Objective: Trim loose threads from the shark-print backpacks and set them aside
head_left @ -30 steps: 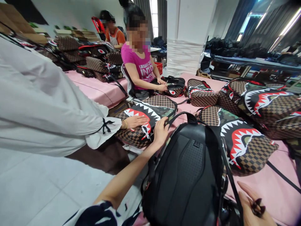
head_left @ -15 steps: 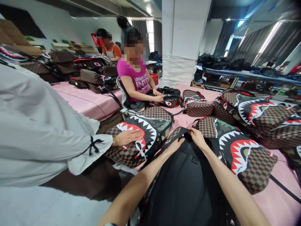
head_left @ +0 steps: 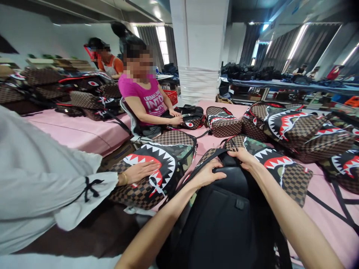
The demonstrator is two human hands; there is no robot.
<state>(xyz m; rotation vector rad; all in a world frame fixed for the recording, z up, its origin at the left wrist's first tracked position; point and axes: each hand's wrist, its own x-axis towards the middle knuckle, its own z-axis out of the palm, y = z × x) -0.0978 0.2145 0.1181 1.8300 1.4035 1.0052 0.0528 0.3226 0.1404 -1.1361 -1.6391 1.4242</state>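
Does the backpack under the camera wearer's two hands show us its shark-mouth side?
No, the backpack at the left hand and right hand turns its black side, without any teeth print, toward the camera.

A white pillar (head_left: pixel 200 45) stands before curtained windows (head_left: pixel 162 43).

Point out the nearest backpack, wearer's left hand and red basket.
Nearest backpack (head_left: pixel 220 224), head view: black back panel.
Wearer's left hand (head_left: pixel 206 174), head view: back of the hand.
Red basket (head_left: pixel 172 98), head view: side wall.
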